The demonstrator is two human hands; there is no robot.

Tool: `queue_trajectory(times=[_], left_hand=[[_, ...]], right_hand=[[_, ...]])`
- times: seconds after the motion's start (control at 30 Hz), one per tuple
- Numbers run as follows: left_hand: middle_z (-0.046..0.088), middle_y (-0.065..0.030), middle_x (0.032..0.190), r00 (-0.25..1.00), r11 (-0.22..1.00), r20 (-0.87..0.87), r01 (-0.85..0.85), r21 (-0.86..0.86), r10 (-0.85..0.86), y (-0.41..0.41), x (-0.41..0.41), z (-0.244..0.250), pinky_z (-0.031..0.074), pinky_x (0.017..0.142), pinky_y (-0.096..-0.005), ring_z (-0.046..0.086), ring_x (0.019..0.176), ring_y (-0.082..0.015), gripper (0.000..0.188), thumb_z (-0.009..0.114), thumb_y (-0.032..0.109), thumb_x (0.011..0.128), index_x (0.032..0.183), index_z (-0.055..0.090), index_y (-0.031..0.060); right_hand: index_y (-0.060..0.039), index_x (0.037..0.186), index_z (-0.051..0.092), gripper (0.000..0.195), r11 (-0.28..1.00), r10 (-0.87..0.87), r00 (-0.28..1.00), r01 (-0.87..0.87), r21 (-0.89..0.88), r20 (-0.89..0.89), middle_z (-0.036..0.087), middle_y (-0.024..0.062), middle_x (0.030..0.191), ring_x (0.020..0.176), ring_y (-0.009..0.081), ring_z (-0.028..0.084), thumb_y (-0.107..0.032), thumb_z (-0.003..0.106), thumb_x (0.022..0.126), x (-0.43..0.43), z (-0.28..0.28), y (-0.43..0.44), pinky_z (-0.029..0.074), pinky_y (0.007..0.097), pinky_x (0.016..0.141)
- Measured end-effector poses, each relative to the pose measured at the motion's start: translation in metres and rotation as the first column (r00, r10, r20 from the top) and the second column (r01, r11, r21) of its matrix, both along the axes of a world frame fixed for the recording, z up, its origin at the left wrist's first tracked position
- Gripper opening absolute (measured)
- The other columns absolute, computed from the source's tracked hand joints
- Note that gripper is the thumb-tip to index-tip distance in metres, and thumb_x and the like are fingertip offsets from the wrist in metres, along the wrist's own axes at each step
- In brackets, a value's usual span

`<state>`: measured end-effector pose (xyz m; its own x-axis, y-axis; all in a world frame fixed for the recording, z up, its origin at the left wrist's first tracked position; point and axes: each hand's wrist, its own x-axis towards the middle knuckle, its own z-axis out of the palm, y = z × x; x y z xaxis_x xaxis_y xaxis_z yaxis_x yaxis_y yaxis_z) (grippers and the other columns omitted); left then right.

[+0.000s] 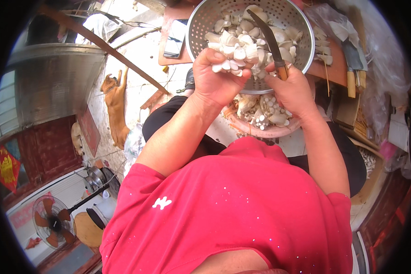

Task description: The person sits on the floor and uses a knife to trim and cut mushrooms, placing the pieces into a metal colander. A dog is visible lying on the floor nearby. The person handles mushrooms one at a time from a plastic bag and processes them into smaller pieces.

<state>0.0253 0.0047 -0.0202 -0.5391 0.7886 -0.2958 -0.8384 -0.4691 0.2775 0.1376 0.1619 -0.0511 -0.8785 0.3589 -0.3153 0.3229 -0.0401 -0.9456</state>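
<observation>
A perforated metal colander (pixel 311 51) holds pale oyster mushrooms (pixel 246 29). Over its near rim, my left hand (pixel 217 80) holds a small cluster of oyster mushrooms (pixel 233 65) between thumb and fingers. My right hand (pixel 293 89) grips the wooden handle of a knife (pixel 267 32); its dark, curved blade points away over the colander, and the thumb and fingertips are close to the mushrooms. Below the colander, between my knees, a pink basin (pixel 260 132) holds more mushrooms and pieces of stem (pixel 265 109). The colander's underside is hidden.
A smartphone (pixel 174 38) lies on a reddish board left of the colander. On the right are a cleaver (pixel 352 58), skewered mushrooms (pixel 323 51) and plastic bags (pixel 380 44). A brown dog (pixel 115 106) lies on the tiled floor beyond a slanting wooden pole (pixel 102 44). A fan (pixel 54 222) stands lower left.
</observation>
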Motion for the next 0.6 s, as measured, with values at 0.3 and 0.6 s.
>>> queue_trajectory(times=[0.3,0.6], left_hand=[[0.065,-0.0176,0.089,0.763,0.664,-0.131,0.447,-0.600,-0.632,-0.041,0.065,-0.039,0.058,0.057,-0.0350,0.066,0.063,-0.0236,0.037,0.056,-0.002,0.075,0.111,0.052,0.0004],[0.057,-0.0131,0.127,0.715,0.397,-0.284,-0.010,-0.918,-0.639,-0.044,0.065,-0.066,0.049,0.085,-0.0380,0.055,0.115,-0.0242,0.055,0.071,0.020,0.082,0.129,0.051,0.0008]], right_hand=[[-0.0038,0.101,0.060,0.018,0.996,-0.033,0.999,0.034,-0.082,0.011,0.051,-0.0042,0.062,0.046,0.0044,0.044,-0.011,0.067,0.085,0.033,0.037,0.012,0.035,0.0236,0.042],[-0.0023,0.109,0.060,0.026,0.979,0.200,0.979,-0.199,0.035,-0.038,0.058,-0.0031,0.077,0.066,0.0041,0.051,-0.008,0.066,0.085,0.055,0.035,-0.018,0.042,0.0209,0.059]])
